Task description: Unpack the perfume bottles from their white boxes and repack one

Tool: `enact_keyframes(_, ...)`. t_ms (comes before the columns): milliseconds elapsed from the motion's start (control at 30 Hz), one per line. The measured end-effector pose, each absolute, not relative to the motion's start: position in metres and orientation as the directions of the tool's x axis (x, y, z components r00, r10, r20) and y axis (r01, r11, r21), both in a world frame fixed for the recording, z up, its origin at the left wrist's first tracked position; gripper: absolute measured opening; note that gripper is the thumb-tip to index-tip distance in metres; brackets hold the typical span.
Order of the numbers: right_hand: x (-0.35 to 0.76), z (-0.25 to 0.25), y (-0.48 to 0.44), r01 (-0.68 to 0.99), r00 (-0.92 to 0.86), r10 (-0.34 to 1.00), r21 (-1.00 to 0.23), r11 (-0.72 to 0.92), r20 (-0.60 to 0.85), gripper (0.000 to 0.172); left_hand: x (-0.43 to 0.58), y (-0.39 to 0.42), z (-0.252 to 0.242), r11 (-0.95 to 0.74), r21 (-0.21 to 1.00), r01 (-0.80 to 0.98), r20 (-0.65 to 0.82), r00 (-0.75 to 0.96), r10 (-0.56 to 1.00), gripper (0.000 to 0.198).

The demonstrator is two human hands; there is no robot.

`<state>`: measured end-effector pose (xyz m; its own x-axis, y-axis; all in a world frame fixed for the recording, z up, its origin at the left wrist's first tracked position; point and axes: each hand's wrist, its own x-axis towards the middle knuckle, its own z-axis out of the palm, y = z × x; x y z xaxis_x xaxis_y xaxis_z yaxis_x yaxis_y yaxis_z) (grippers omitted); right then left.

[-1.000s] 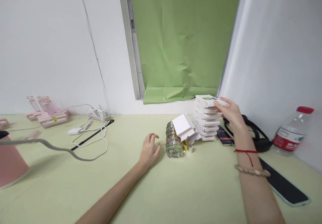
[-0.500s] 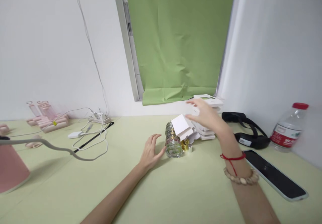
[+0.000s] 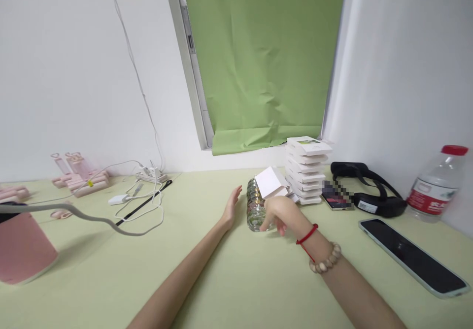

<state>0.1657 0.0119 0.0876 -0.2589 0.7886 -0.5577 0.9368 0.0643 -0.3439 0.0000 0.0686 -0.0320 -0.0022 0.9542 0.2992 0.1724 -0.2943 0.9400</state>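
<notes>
A row of small glass bottles [image 3: 254, 206] with gold caps lies on the pale green table [image 3: 240, 279], with an open white carton [image 3: 272, 181] leaning on it. My left hand [image 3: 231, 207] rests flat and open on its edge just left of the bottles. My right hand [image 3: 280, 213], with a red string and a bead bracelet at the wrist, curls its fingers down at the front right of the bottles. Whether it grips anything is hidden. A stack of white boxes [image 3: 306, 170] stands behind.
A phone [image 3: 335, 197], a black strap device [image 3: 369, 191], a water bottle [image 3: 436, 183] and a dark tablet [image 3: 414, 256] lie to the right. White cables and a charger [image 3: 137, 198], pink clips [image 3: 79, 174] and a pink object [image 3: 22, 247] sit on the left.
My right hand left the top of the box stack and came down and left to the front of the bottles. My left hand turned onto its edge beside them.
</notes>
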Motion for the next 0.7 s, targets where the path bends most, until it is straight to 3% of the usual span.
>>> enact_keyframes(100,0.163,0.087,0.014,0.981,-0.153,0.698,-0.195,0.02,-0.699,0.046,0.012,0.106,-0.033,-0.223,0.975,0.024,0.224,-0.067,0.972,0.05)
enact_keyframes(267,0.165,0.088,0.019,0.954,-0.21,0.732,-0.3,0.007,-0.649,0.044,0.032,0.149,-0.025,-0.148,0.975,-0.168,0.155,0.03,0.987,0.05)
enact_keyframes(367,0.162,0.084,0.025,0.951,-0.214,0.696,-0.309,-0.012,-0.685,0.04,0.035,0.161,-0.024,-0.126,0.983,-0.135,0.14,0.099,0.985,0.051)
enact_keyframes(533,0.156,0.074,0.032,0.979,-0.163,0.68,-0.202,0.022,-0.715,0.04,0.033,0.169,-0.027,-0.166,0.984,-0.057,0.171,0.081,0.982,0.041)
enact_keyframes(600,0.155,0.073,0.031,0.979,-0.17,0.7,-0.198,0.042,-0.694,0.047,0.033,0.171,-0.029,-0.177,0.982,-0.07,0.183,0.088,0.979,0.038)
enact_keyframes(700,0.154,0.073,0.026,0.971,-0.203,0.711,-0.233,0.056,-0.673,0.071,0.032,0.172,-0.032,-0.19,0.978,-0.086,0.197,0.074,0.978,0.038)
